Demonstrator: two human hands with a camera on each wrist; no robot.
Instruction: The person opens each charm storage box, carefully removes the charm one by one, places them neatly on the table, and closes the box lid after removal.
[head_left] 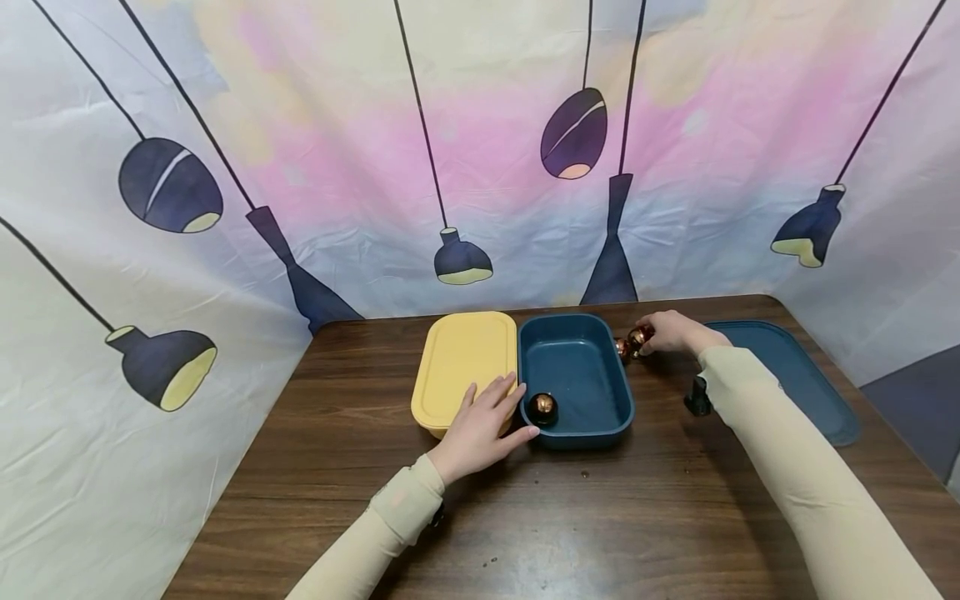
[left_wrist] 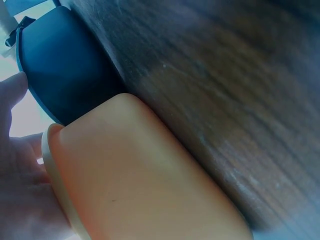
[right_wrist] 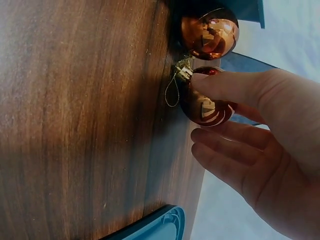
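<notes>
My right hand (head_left: 672,332) pinches a shiny copper Christmas bauble (right_wrist: 204,102) between thumb and fingers, beside the blue box's right wall. The bauble has a gold cap and a thin gold hanging loop. Close against it is a second copper bauble (right_wrist: 210,34). A third bauble (head_left: 542,408) lies in the near left corner of the open dark blue box (head_left: 581,375). With its fingers spread, my left hand (head_left: 480,429) rests over the near edges of the yellow lidded box (head_left: 467,362) and the blue box, its thumb at the blue rim.
A flat dark blue lid (head_left: 787,358) lies on the right of the wooden table (head_left: 570,525), under my right forearm. The yellow and blue boxes stand side by side. Behind the table hangs a cloth (head_left: 510,150) printed with lamps.
</notes>
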